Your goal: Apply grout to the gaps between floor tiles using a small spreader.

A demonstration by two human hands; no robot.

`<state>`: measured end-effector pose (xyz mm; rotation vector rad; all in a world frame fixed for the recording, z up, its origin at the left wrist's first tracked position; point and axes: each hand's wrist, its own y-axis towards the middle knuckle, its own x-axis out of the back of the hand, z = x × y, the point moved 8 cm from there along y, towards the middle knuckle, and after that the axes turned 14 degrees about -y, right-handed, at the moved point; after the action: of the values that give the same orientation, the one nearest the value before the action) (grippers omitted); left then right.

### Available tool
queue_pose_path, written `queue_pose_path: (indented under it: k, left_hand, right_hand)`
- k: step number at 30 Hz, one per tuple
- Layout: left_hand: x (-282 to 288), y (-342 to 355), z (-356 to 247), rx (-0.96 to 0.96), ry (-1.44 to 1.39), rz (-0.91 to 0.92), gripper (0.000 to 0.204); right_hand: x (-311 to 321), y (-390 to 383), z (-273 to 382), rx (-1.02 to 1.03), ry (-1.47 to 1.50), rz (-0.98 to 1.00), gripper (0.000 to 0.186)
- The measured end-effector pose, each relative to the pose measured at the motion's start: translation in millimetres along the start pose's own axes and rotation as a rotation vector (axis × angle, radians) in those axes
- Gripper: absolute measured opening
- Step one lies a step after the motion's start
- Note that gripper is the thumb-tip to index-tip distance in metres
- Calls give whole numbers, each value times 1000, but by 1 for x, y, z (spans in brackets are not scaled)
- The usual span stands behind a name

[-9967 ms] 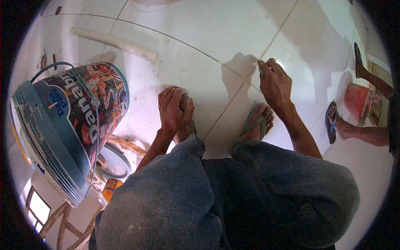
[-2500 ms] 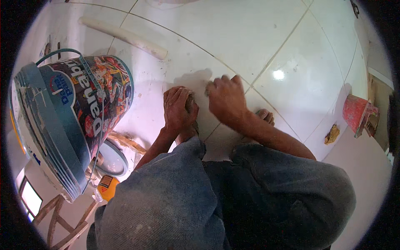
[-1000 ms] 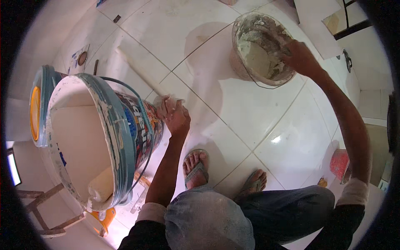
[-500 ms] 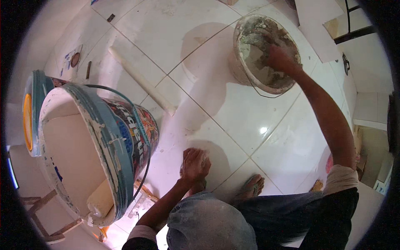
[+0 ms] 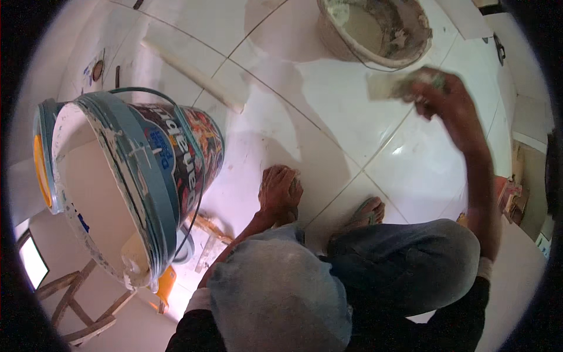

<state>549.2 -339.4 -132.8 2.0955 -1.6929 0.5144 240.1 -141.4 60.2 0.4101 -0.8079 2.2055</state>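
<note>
My right hand (image 5: 451, 108) is raised over the floor, just nearer than a plaster-crusted bucket (image 5: 328, 35). Its fingers are closed on what looks like a putty knife (image 5: 384, 85), with a broad pale end pointing left and a bit of green near the grip; motion blurs it. Low in front of my left knee, my left hand (image 5: 280, 190) is closed with its fingers curled, whitened by dust. What lies inside that hand, if anything, is hidden. Grey-white paste (image 5: 363, 29) fills part of the bucket, whose wire handle hangs down on the near side.
A large paint pail (image 5: 126, 176) stands at left, holding pale paint and a roller (image 5: 136, 255). Behind it is another lidded pail (image 5: 44, 155). A long pale pole (image 5: 193, 73) lies on the white tiles. Wooden stool legs (image 5: 76, 305) show at lower left.
My right hand has come out of the bucket toward me, bringing the putty knife into sight. The whole view has shifted, with the bucket now nearer the top edge. My left hand stays closed.
</note>
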Motion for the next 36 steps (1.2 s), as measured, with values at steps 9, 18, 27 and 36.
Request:
queue_pose_path:
  k: [9, 18, 27, 36]
  left_hand:
    - [-17, -1, -1, -6, -35, 83, 29]
    - [-11, -1, 3, -7, -24, 10, 29]
    - [-9, 1, 4, 3, -40, 68, 23]
    - [-16, -4, 9, 25, -22, 66, 34]
  right_hand:
    - [-230, 9, -85, 290, -964, -183, 23]
    - [-217, 2, -61, 280, -923, -361, 19]
    - [-250, -17, -65, 281, -944, -103, 18]
    - [-276, -25, -66, 358, -1027, -208, 19]
